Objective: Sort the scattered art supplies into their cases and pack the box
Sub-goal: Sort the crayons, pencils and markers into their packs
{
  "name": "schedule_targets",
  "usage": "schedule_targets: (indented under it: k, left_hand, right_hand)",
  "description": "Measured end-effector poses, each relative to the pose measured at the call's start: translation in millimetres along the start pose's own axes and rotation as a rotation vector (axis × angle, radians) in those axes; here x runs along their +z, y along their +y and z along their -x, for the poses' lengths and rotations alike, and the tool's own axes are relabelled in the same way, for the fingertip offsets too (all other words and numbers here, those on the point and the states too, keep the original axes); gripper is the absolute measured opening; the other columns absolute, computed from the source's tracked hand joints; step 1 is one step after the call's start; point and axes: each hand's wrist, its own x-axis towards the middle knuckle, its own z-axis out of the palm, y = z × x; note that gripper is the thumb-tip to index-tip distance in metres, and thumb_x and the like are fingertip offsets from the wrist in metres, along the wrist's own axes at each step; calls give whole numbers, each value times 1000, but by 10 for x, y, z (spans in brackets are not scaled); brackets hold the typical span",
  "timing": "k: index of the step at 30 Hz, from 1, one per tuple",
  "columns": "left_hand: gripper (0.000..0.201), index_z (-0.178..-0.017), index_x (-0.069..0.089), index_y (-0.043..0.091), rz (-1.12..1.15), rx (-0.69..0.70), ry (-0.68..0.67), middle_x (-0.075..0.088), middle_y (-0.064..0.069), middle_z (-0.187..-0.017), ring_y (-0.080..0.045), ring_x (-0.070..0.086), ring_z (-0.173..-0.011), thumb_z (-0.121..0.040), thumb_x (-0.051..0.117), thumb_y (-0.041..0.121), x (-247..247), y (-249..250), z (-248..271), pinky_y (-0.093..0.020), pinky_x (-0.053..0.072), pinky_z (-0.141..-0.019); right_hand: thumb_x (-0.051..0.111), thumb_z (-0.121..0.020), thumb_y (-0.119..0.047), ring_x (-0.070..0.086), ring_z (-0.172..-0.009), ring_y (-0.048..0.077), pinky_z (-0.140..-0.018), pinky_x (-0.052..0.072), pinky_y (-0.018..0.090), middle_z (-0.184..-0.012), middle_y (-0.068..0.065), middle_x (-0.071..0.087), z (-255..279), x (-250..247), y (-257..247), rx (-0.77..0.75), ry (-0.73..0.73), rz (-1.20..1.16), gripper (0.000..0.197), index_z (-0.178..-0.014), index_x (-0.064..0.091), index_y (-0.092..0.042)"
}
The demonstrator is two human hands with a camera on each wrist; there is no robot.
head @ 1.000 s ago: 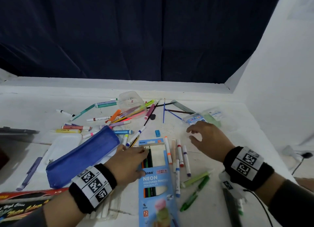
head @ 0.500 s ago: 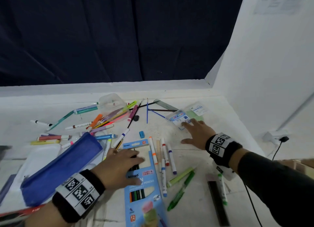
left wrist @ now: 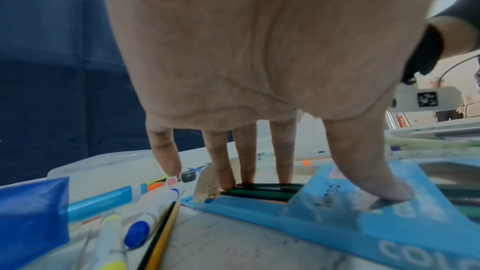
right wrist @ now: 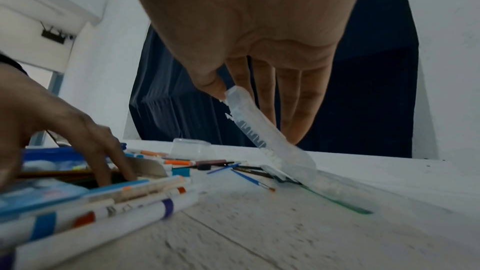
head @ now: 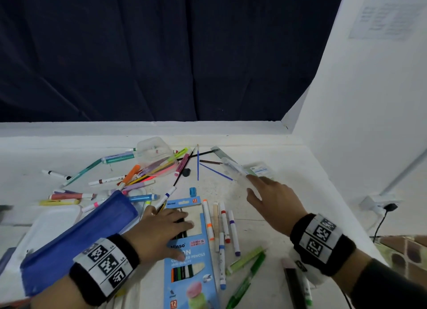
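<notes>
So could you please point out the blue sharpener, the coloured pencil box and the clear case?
blue sharpener (head: 192,190), head view, its top face.
coloured pencil box (head: 184,254), head view, printed front.
clear case (right wrist: 262,130), right wrist view, its middle.

Bare table (head: 265,218) open between marker row (head: 225,225) and right edge. Pen heap (head: 143,170), blue pouch (head: 76,237) and pencil box (head: 191,258) blocking left and centre; brushes (head: 208,167) obstructing far side.
</notes>
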Motion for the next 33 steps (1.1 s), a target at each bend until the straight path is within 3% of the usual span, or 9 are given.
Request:
schedule_targets:
  k: [7, 10, 13, 18, 22, 26, 28, 31, 33]
  left_hand:
    - [77, -155, 20, 41, -5, -9, -31, 9, 9, -166, -14, 8, -152, -90, 53, 66, -148, -106, -184, -50, 6, -117]
    - [74, -154, 22, 42, 14, -2, -27, 9, 10, -166, -14, 10, -152, -91, 54, 63, -199, -145, -270, -46, 11, -114]
    - [71, -152, 26, 44, 43, -10, -7, 11, 12, -166, -12, 14, -151, -91, 57, 60, -248, -185, -360, -45, 13, -112]
    - [70, -152, 29, 41, 121, -49, 98, 23, 13, -162, -13, 22, -148, -91, 59, 57, -389, -201, -398, -45, 14, -114]
    - [89, -150, 30, 44, 532, -68, 353, 36, 18, -154, -7, 36, -141, -74, 50, 86, -542, -190, -239, -38, 32, -115]
    - [46, -131, 39, 54, 969, 25, 574, 54, 37, -127, 20, 46, -121, -87, 53, 59, -775, 46, 189, -8, 41, -98]
    - [39, -128, 40, 54, 1105, 67, 639, 59, 39, -119, 16, 52, -117, -90, 49, 51, -831, 158, 399, -4, 41, -93]
    - [44, -140, 39, 52, 1252, 106, 772, 59, 28, -131, 4, 55, -123, -97, 43, 50, -794, 200, 638, -23, 43, -107]
    - [44, -145, 37, 53, 1294, 107, 799, 49, 27, -144, -1, 47, -135, -101, 41, 57, -722, 175, 747, -39, 38, -114]
  right_hand:
    - [42, -102, -26, 58, -52, 27, -47, 46, 35, -81, 4, 69, -11, -148, -79, -20, 297, -150, 34, -131, 54, -13]
    - [49, -100, -14, 61, -56, 28, -51, 53, 39, -93, 7, 70, -64, -203, -87, -35, 336, -166, 33, -133, 53, -9]
    - [63, -84, 6, 66, -71, 31, -61, 57, 37, -111, 7, 67, -131, -282, -75, -84, 305, -151, 51, -132, 56, -10]
    - [71, -69, 14, 66, -87, 26, -70, 54, 28, -111, 7, 63, -310, -423, -146, -250, 346, -77, 57, -120, 62, -10]
    - [59, -59, 28, 64, -82, 31, -67, 58, 34, -104, 14, 64, -378, -617, -294, -335, 429, -82, 64, -113, 64, -5]
    - [56, -65, 26, 60, -89, 25, -73, 56, 34, -106, 7, 61, -377, -778, -434, -380, 472, -141, 65, -117, 60, -13]
    - [51, -71, 25, 59, -91, 19, -78, 53, 29, -108, 3, 61, -336, -837, -513, -397, 515, -242, 62, -118, 61, -14]
    - [44, -80, 17, 58, -85, 9, -76, 49, 20, -101, 0, 63, -248, -913, -654, -408, 549, -445, 48, -112, 65, -12]
    - [44, -89, 13, 60, -75, 10, -69, 49, 18, -90, 1, 64, -177, -917, -758, -375, 508, -605, 36, -106, 66, -11]
